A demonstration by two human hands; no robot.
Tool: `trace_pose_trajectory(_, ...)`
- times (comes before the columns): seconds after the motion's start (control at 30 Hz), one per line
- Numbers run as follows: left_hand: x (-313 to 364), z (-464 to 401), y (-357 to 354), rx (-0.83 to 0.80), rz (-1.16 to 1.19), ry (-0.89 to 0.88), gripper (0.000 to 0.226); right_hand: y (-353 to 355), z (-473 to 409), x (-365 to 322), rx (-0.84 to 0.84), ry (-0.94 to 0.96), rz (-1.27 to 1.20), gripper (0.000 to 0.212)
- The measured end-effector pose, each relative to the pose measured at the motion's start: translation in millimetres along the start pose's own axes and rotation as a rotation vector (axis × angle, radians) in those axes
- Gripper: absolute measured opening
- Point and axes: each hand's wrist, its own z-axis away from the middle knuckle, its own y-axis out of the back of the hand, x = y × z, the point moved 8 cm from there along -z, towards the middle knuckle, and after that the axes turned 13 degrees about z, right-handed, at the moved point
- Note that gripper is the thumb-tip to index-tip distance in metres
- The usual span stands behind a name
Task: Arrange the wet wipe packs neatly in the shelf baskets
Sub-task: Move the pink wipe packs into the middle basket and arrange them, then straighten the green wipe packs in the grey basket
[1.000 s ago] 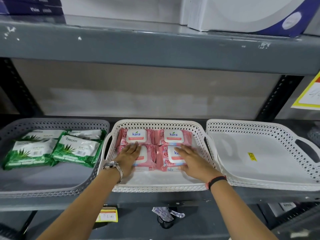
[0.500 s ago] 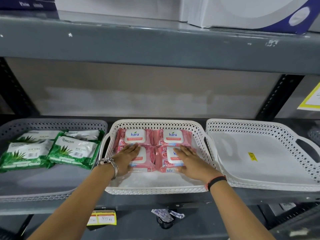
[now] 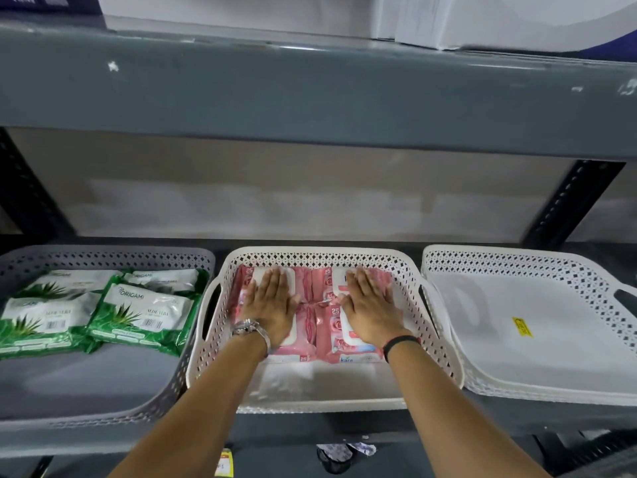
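Several pink wet wipe packs (image 3: 306, 326) lie flat in two rows inside the middle white basket (image 3: 320, 258). My left hand (image 3: 272, 305) rests flat, fingers together, on the left packs. My right hand (image 3: 370, 308) lies flat on the right packs. Neither hand grips a pack. Several green aloe packs (image 3: 138, 315) lie in the grey basket (image 3: 103, 258) on the left, overlapping and slightly askew.
An empty white basket (image 3: 537, 270) with a yellow sticker stands on the right. A grey shelf board (image 3: 310, 94) hangs low overhead. Black uprights frame both sides. Small items and a price tag lie below the shelf's front edge.
Both hands slid further back over the pink packs, from the front row onto the back row. The camera moved closer and lower.
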Motion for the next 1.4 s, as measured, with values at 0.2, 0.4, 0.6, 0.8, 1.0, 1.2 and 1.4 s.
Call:
trace_pose_trajectory(0.2,-0.8,-3.3,-9.4,-0.028,-0.052,-0.065,0.056,-4.2,-1.5,-1.8,0.007,0.012,0.003,0.055)
trace_pose_trajectory(0.4,2.0,-3.5,-8.4,-0.043,-0.057,-0.055,0.057,-3.5,0.3,-4.1,-0.012,0.008,0.007,0.055)
trace_pose_trajectory(0.6,3.0,3.2,12.1,-0.027,0.002,-0.058,0.057,10.8,1.7,-5.8,-0.022,0.010,0.008,0.053)
trace_pose_trajectory(0.8,-48.7,39.3,100.9,0.328,-0.009,-0.147,0.052,75.6,12.1,-57.8,0.277,0.087,-0.140,0.043)
trace_pose_trajectory(1.0,-183.3,82.6,148.4,0.273,0.046,0.006,0.058,100.8,13.6,-189.3,0.409,0.256,-0.183,0.041)
trace_pose_trajectory(1.2,-289.3,102.8,145.7,-0.042,0.083,0.080,0.092,78.8,3.2,-306.5,0.228,0.427,0.040,0.067)
trace_pose_trajectory(1.4,-297.5,97.7,130.3,-0.132,-0.071,-0.108,0.106,44.9,4.5,-321.5,0.121,0.248,0.101,0.090)
